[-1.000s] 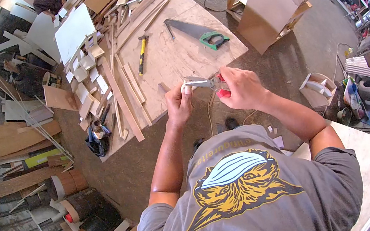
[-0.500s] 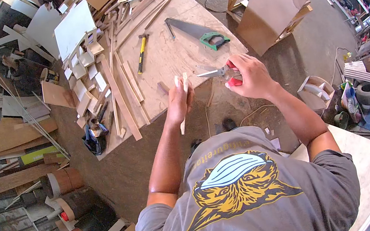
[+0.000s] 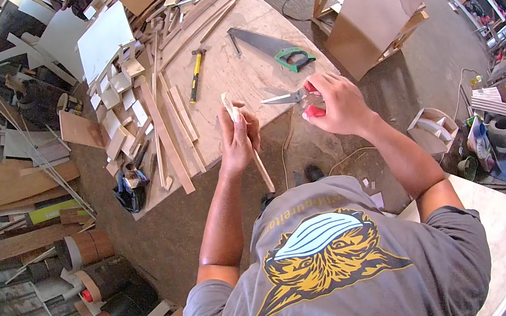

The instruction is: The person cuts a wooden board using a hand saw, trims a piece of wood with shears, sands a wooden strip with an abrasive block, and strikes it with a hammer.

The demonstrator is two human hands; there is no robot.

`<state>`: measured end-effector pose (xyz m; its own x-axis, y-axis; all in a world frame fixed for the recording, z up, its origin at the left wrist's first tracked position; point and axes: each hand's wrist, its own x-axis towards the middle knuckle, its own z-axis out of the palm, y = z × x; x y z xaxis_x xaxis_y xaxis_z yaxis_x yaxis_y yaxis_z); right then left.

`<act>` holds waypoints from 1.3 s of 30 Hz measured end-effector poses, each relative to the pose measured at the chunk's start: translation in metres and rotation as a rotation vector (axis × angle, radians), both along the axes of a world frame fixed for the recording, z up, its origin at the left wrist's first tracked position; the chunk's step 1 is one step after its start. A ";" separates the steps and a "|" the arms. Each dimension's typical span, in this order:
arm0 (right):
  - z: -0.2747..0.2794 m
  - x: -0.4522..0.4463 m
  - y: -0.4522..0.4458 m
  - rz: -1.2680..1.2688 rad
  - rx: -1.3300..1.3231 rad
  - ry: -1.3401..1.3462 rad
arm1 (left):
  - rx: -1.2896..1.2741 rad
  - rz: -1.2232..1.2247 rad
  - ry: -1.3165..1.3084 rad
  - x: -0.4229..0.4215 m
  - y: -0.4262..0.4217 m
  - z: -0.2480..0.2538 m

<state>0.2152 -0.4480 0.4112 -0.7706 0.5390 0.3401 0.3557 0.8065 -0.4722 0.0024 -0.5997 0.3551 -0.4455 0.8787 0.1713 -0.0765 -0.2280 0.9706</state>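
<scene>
My left hand (image 3: 239, 137) is closed round a thin, pale wooden strip (image 3: 263, 171), whose frayed upper end sticks out above my fingers and whose lower end hangs toward my shirt. In my right hand (image 3: 340, 106) are red-handled snips (image 3: 283, 99), their blades parted and pointing left at the strip without touching it. Beyond my hands, a yellow and black hammer (image 3: 196, 76) and a green-handled saw (image 3: 269, 47) lie on the plywood table (image 3: 235, 82).
Wood offcuts (image 3: 118, 86) are heaped on the table's left side. A large brown panel (image 3: 380, 5) leans on a wooden stand at the upper right. Rolls (image 3: 93, 247) lie at the lower left. People are partly visible at the top left and top right.
The snips have come away from the strip toward the right, and their blades have parted. My left hand has moved slightly left, and the strip has tilted, its lower end now farther right.
</scene>
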 end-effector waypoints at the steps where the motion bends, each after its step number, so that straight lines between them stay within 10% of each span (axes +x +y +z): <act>1: 0.004 0.000 0.001 0.000 0.013 -0.002 | -0.028 -0.025 0.012 -0.001 0.000 0.000; 39: -0.014 -0.018 -0.028 0.019 -0.074 -0.194 | -0.237 -0.142 0.179 -0.018 -0.036 -0.006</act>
<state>0.1971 -0.4759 0.3973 -0.8279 0.5419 0.1445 0.4310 0.7797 -0.4543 -0.0152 -0.6361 0.3495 -0.2968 0.9548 0.0191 0.0857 0.0067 0.9963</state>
